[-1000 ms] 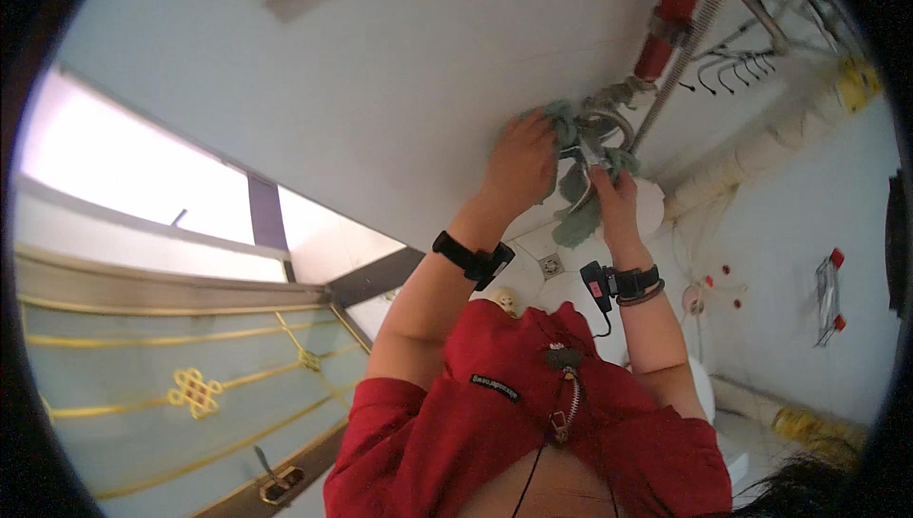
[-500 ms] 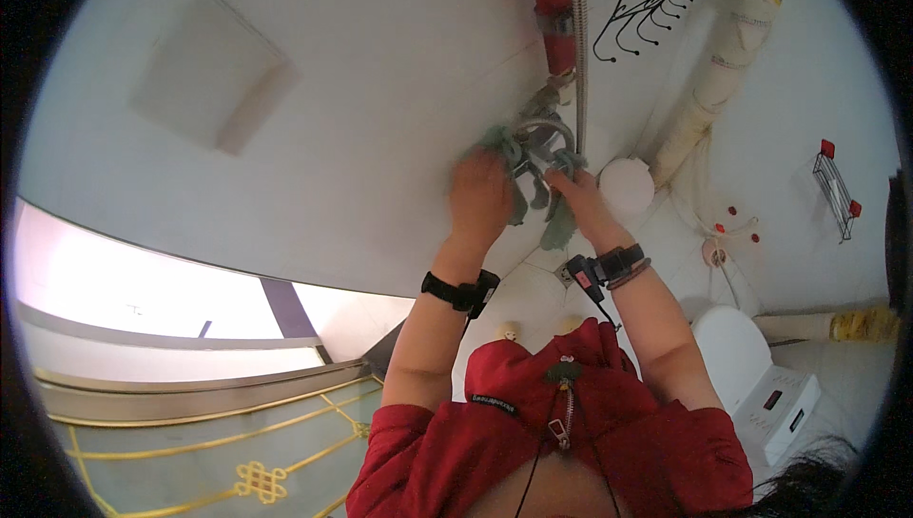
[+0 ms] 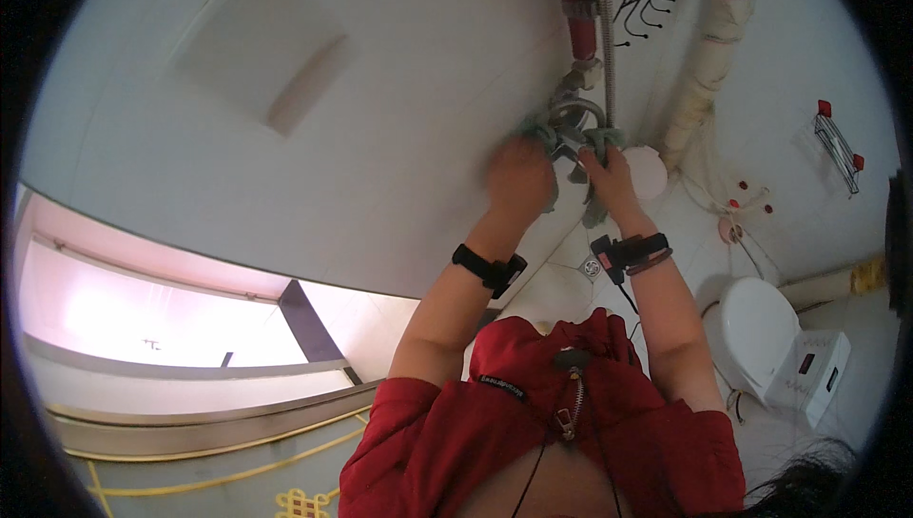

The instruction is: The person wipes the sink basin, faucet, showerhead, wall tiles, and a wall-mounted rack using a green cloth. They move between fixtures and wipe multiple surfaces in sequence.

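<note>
A grey-green cloth (image 3: 595, 212) is draped about a metal wall tap (image 3: 569, 145) under the red pipe. My left hand (image 3: 519, 180), slightly blurred, is closed on a bunched part of the cloth at the tap's left side. On the tap's right, my right hand (image 3: 614, 183) grips another part of the same cloth, with its thumb near the metal. A curved metal hose (image 3: 582, 103) loops just above the tap. The cloth's middle is partly hidden by the tap and my fingers.
A red pipe (image 3: 577, 9) and a flexible hose (image 3: 607, 38) run down the wall. Black hooks (image 3: 651, 6), a wrapped pipe (image 3: 718, 38) and a wire rack (image 3: 837, 149) are to the right. A white toilet (image 3: 756, 328) stands lower right; a floor drain (image 3: 591, 268) lies below my hands.
The view has shifted, so hands, tap and pipes appear farther right. Both hands stay at the tap with the cloth, the left one blurred by motion.
</note>
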Motion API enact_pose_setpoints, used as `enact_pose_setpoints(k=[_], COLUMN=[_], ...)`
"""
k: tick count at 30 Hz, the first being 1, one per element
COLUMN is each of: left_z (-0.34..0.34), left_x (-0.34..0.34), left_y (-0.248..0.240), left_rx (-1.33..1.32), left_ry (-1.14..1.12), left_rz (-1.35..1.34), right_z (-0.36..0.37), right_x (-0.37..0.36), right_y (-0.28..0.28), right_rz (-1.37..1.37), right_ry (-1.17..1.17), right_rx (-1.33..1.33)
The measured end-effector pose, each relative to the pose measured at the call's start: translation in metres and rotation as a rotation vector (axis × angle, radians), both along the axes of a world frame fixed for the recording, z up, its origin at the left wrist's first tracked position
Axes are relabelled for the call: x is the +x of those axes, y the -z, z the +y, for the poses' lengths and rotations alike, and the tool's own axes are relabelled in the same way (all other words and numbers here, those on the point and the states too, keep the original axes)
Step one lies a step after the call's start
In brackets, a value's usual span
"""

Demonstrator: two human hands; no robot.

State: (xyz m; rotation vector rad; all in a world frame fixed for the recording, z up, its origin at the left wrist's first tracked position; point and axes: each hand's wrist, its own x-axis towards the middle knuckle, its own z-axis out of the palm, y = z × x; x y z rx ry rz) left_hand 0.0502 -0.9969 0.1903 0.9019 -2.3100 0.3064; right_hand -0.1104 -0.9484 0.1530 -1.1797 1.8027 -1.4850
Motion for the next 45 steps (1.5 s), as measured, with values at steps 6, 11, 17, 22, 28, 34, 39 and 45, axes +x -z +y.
enact_pose_setpoints(k=[6, 11, 17, 22, 28, 34, 39, 45], left_z=[-0.003, -0.003, -0.003, -0.003, -0.005, -0.002, -0.003, -0.004], left_x=[-0.001, 0.009, 0.002, 0.001, -0.002, -0.007, -0.004, -0.002], left_y=[0.0, 0.003, 0.005, 0.005, 0.012, 0.015, 0.017, 0.016], left_rx=[-0.116, 0.021, 0.056, 0.04, 0.123, 0.125, 0.044, 0.01], left_ry=[0.028, 0.06, 0.036, 0.027, 0.026, 0.015, 0.035, 0.041], left_rz=[0.049, -0.039, -0.011, -0.135, -0.183, -0.137, -0.131, -0.122], right_z=[-0.006, -0.003, -0.002, -0.012, 0.005, 0.005, 0.006, 0.008], right_x=[0.005, -0.004, -0.005, -0.013, -0.021, -0.017, -0.022, -0.023], right_y=[0.005, -0.005, -0.004, -0.001, -0.003, -0.007, 0.002, 0.027], right_rz=[0.206, -0.574, -0.539, 0.171, -0.557, -0.382, -0.579, -1.118], right_ry=[0.052, -0.136, -0.16, -0.18, -0.22, -0.223, -0.316, -0.503], right_rx=[-0.129, 0.018, -0.077, -0.273, 0.2, -0.087, 0.016, 0.105])
